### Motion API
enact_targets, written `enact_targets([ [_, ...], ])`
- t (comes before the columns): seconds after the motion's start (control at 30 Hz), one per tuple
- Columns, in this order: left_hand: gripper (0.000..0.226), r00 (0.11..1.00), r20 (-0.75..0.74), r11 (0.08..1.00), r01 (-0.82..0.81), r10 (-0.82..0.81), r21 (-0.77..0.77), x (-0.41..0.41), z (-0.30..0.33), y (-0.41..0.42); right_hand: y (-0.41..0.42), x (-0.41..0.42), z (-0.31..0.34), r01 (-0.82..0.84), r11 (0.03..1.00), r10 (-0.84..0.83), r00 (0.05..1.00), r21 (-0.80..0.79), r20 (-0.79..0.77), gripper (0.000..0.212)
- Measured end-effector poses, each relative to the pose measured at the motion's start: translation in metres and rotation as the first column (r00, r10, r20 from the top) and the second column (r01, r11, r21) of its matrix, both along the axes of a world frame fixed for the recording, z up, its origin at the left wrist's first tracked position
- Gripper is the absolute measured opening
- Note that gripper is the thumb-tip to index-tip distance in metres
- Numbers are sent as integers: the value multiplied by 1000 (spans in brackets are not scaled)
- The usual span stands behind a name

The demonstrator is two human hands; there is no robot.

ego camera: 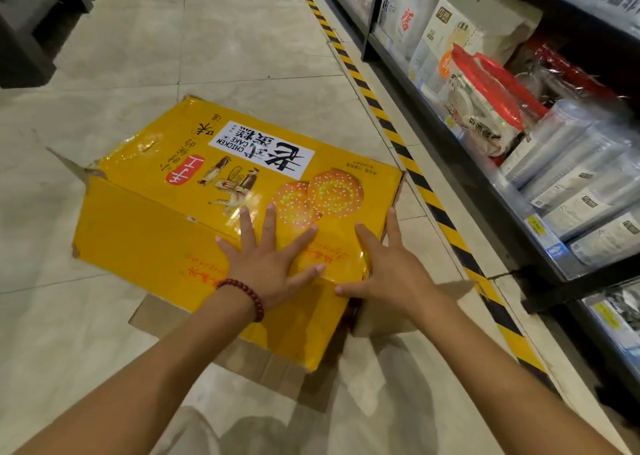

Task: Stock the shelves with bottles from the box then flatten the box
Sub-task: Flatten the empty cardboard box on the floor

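Box, yellow printed cardboard, lies collapsed on the tiled floor at centre frame; we see brown flaps poking out at its upper-left corner and under its lower edge. Printed face is up: white label with "CHICKEN CAKE" upside down to us, two round cake pictures, red seal mark.

Far left, upper corner: dark furniture edge, blurry, can't say what it is.

Left hand lies flat on the box's near-right part, fingers straight and spread wide, palm down, pressing the cardboard. Red bead bracelet on that wrist.

Right hand just beside it, also spread wide and flat, at the box's right edge: index and middle fingers lie along the edge, thumb points toward the left hand. We can't tell whether the palm is on the cardboard or just past it. Neither hand holds anything.

Right of the box, a yellow-and-black hazard stripe runs diagonally along the floor, near but apart from the box's right corner.

Right side of frame: dark shelves stocked with sleeves of clear plastic cups, a red-handled bag, and white packaged goods further up.
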State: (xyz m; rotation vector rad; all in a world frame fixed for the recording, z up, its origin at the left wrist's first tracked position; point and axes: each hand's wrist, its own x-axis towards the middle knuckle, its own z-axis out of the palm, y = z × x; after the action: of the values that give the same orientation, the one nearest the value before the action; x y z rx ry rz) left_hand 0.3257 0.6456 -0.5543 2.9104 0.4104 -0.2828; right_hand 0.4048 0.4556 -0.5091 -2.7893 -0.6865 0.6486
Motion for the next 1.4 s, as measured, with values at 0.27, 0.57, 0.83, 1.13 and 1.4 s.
enact_targets([
  [0.27,76,996,-84,1000,2,0,19,45,29,72,58,-34,2,555,757,-111,632,347,-767,106],
  [0.57,112,983,-31,983,182,-183,-35,41,45,-2,21,23,-2,345,756,-442,896,556,44,27],
  [0.83,120,973,-126,975,203,-191,86,43,32,-23,10,100,-11,120,959,-183,954,255,238,55],
  [1.13,115,933,-277,934,291,-229,209,33,44,45,57,88,-7,72,961,-146,952,267,268,86],
  [1.4,100,849,-430,831,460,-307,313,20,58,82,81,62,-12,133,970,-193,930,204,313,83],
])
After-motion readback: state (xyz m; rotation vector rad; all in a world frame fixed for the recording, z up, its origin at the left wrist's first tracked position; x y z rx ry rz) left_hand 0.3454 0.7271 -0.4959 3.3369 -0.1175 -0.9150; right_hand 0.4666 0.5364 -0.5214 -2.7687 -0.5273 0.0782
